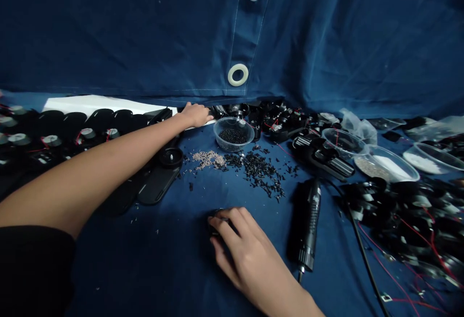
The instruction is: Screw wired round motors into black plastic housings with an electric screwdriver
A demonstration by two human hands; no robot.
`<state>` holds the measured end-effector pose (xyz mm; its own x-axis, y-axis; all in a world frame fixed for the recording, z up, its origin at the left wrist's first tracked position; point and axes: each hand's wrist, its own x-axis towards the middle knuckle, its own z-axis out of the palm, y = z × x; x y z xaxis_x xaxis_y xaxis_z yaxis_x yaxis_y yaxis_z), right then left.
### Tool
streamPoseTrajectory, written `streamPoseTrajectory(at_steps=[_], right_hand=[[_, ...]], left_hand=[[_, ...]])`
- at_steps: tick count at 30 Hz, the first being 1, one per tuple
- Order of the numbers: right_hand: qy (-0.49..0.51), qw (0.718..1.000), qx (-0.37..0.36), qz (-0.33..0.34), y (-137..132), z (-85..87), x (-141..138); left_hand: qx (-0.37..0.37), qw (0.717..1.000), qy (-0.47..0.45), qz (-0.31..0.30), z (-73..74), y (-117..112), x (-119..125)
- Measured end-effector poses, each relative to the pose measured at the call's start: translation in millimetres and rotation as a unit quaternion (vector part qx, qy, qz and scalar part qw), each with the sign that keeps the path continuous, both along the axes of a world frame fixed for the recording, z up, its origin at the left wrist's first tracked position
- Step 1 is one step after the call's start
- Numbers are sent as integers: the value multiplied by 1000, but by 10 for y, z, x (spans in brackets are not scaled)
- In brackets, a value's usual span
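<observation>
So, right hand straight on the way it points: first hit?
Past the dark piece at the right hand, probably the small loose black bit, then the flat black part; depth unclear.

Blue curtain (145,32) behind; pale ring (230,75) near its hem; clear bag (358,127) rightward

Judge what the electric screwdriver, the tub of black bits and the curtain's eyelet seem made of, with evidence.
Electric screwdriver: probably satin black plastic, with pale highlights.
Tub: clear, smooth, likely plastic; the black bits show through.
Eyelet: smooth, cream, without metallic gleam; perhaps plastic, possibly coated metal.
</observation>
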<state>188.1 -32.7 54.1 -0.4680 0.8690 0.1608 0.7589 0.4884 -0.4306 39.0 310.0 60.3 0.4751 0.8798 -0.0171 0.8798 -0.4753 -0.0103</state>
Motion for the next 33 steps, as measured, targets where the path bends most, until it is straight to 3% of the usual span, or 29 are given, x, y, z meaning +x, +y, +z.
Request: streamPoseTrajectory(at_steps=[8,13,20,23,27,31,33], right_hand=[[25,1000,-18,5,1,8,17],[21,1000,-13,7,-3,12,21],[28,1000,-4,6,-7,22,21],[24,1000,4,2,-4,17,18],[24,1000,0,7,-3,-1,32],[19,1000,0,9,-7,-4,40],[8,1000,7,6,-7,-2,29]], left_hand=[[-28,995,39,82,-12,173,56],[-54,996,50,56,-94,270,100],[37,998,43,-12,23,103,35],[115,991,-19,-70,111,-39,-31],[167,961,-183,-122,266,-339,-166],[192,903,-357,-140,477,-959,-348],[147,885,-417,-144,549,-1406,-461]])
